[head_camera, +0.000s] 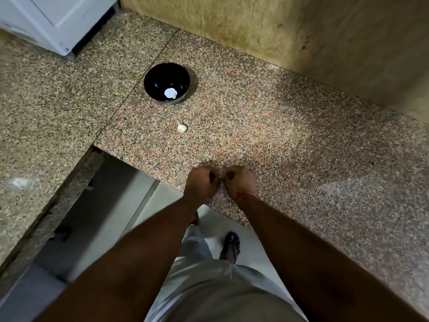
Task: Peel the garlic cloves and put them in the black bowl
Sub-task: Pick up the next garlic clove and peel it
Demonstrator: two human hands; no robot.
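You peeled, both hands (201, 182) (240, 181) curled on something hidden, so next the clove (181, 128) needed a pinch toward the bowl (153, 75).

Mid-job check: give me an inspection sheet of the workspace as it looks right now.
Surface: speckled granite counter, L-shaped, with a seam left of the bowl.
Job's things: black bowl upright, holding a pale peeled clove; an unpeeled garlic clove lies apart, nearer the person.
Clutter: nothing seen.
Grippers: left hand and right hand are curled together at the counter edge; what they pinch is hidden.
Cables: nothing seen.
Surroundings: white appliance at far left, stone wall behind.
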